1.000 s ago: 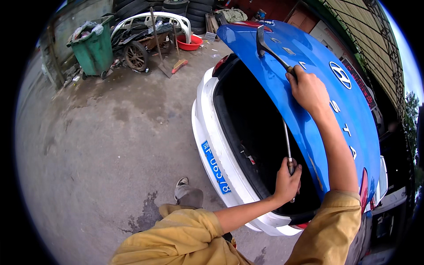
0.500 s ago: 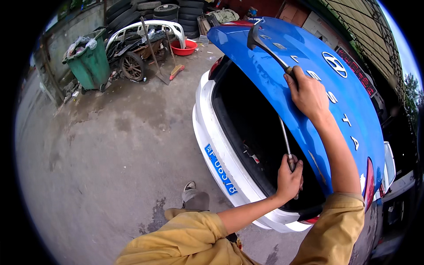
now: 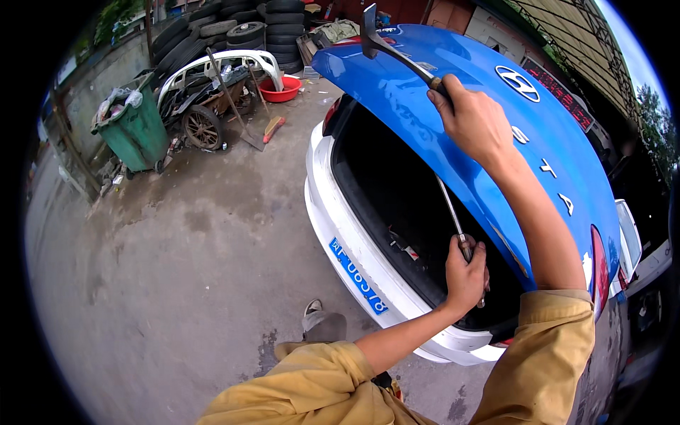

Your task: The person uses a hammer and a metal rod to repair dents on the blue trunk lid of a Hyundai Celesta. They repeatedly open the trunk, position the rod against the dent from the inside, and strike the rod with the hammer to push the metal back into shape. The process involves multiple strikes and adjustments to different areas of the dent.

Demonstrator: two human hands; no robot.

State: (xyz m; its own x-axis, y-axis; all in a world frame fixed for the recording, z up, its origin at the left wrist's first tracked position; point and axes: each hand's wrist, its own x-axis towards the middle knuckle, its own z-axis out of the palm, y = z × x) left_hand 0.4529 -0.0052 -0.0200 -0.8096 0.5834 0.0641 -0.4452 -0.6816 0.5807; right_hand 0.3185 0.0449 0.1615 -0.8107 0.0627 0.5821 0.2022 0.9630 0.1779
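My left hand is wrapped round the handle of a long screwdriver, its thin metal shaft running up under the edge of a blue car tailgate. The shaft's tip is hidden behind that edge. Above the tailgate's outer face, my right hand grips a hammer by its handle; the narrow, curved dark head points away to the upper left. Raised part way, the tailgate hangs over the dark trunk opening. White bodywork forms the rear bumper below, with a blue plate.
A green wheeled bin stands at the left beside a cart with spoked wheels. Near these are a shovel, a red broom head, a red basin and stacked tyres. Wet patches mark the concrete ground.
My right hand has lifted the hammer up and to the left, away from the tailgate's face. The left hand keeps its hold on the screwdriver. The view has shifted slightly.
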